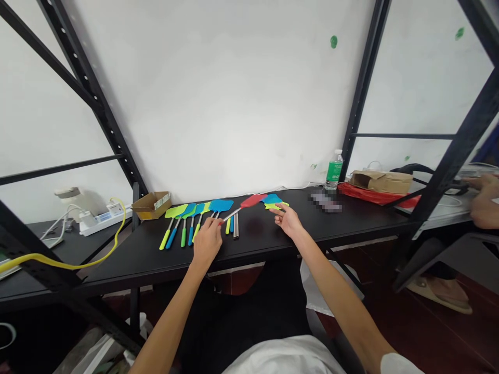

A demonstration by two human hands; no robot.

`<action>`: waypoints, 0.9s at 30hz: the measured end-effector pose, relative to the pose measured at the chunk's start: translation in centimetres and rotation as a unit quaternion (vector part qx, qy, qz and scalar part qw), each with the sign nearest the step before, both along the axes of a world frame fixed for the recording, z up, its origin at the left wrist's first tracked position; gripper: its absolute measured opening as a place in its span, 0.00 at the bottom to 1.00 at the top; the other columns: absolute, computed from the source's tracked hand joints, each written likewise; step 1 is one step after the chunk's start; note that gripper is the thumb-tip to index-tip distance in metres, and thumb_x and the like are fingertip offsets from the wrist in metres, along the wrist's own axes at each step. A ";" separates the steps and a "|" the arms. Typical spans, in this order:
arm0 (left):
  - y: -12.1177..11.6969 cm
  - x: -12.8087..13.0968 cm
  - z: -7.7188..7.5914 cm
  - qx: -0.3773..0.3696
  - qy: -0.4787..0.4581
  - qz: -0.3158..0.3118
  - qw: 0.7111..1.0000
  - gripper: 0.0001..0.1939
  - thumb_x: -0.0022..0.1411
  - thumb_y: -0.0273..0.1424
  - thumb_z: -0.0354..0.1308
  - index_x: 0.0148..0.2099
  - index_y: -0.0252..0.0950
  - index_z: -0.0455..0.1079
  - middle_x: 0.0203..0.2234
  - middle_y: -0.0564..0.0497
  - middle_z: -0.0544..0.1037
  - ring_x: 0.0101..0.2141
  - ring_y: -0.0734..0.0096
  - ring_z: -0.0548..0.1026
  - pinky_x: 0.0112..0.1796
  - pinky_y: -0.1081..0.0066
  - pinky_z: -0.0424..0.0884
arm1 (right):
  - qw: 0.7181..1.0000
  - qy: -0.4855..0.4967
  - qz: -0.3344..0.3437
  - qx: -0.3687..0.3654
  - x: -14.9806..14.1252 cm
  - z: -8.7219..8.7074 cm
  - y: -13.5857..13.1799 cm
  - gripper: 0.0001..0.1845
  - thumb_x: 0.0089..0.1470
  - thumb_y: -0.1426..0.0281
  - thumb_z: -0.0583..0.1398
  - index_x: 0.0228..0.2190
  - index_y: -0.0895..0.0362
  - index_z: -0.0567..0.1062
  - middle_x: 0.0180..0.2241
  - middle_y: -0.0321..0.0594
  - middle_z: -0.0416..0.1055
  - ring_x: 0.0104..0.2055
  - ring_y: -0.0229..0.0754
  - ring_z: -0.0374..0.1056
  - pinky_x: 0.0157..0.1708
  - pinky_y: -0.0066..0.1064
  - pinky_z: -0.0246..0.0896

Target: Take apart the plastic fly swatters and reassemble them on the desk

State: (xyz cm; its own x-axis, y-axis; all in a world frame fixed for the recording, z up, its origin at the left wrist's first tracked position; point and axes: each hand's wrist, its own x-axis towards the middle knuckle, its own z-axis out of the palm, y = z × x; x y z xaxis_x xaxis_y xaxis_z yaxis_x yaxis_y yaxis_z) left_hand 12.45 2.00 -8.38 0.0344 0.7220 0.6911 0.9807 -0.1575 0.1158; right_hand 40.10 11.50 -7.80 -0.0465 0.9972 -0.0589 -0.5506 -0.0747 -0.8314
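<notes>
My left hand [208,240] is closed around the handle end of a fly swatter with a red head [252,201] and a thin metal rod, which points up to the right. My right hand [289,221] has its fingers spread near blue [273,198] and yellow-green swatter heads [277,206] on the table; I cannot tell whether it touches them. A row of swatters with yellow, green and blue heads [221,205] lies to the left, partly behind my left hand. Between my hands lie a yellow handle [228,226], a blue handle [232,224] and metal rods [236,227].
The black table [152,259] stands against a white wall, between black metal frame posts [358,78]. At its left are an open cardboard box [151,205], a power strip [103,220] and a yellow cable [113,249]. On the right stand a water bottle [334,170] and a brown carton [382,182]. Another person's arm [485,202] shows far right.
</notes>
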 end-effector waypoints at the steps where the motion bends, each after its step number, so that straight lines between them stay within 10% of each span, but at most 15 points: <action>1: 0.1 -0.1 -0.1 -0.004 -0.007 0.037 0.999 0.19 0.67 0.23 0.46 0.53 0.40 0.73 0.48 0.44 0.75 0.37 0.62 0.76 0.34 0.67 0.69 | 1.000 -0.009 -0.002 0.005 -0.1 0.0 -0.1 0.06 0.58 0.67 0.60 0.36 0.56 0.71 0.28 0.41 0.78 0.16 0.32 0.59 0.16 0.24 0.57; 6: 0.8 -0.8 -0.6 -0.019 0.006 0.127 0.992 0.26 0.59 0.15 0.46 0.54 0.35 0.74 0.51 0.38 0.73 0.44 0.54 0.74 0.40 0.61 0.72 | 0.993 -0.106 -0.013 0.053 -1.0 -0.3 -0.6 0.09 0.57 0.65 0.61 0.36 0.58 0.72 0.28 0.42 0.78 0.16 0.31 0.60 0.15 0.23 0.52; 17: 1.4 -1.0 -1.0 0.001 0.047 -0.002 0.999 0.14 0.63 0.25 0.50 0.39 0.37 0.79 0.33 0.41 0.81 0.36 0.55 0.75 0.38 0.60 0.70 | 0.958 -0.262 -0.004 0.115 -2.0 -1.0 -0.6 0.09 0.54 0.64 0.60 0.35 0.57 0.75 0.28 0.39 0.79 0.16 0.31 0.60 0.16 0.24 0.50; 27: 1.3 -0.5 -0.8 0.002 0.083 -0.072 0.994 0.14 0.67 0.33 0.52 0.46 0.38 0.79 0.39 0.42 0.80 0.42 0.55 0.76 0.45 0.58 0.68 | 0.747 -0.634 0.035 0.196 -7.2 0.2 -0.5 0.11 0.56 0.59 0.60 0.35 0.49 0.81 0.31 0.38 0.81 0.42 0.48 0.75 0.40 0.34 0.63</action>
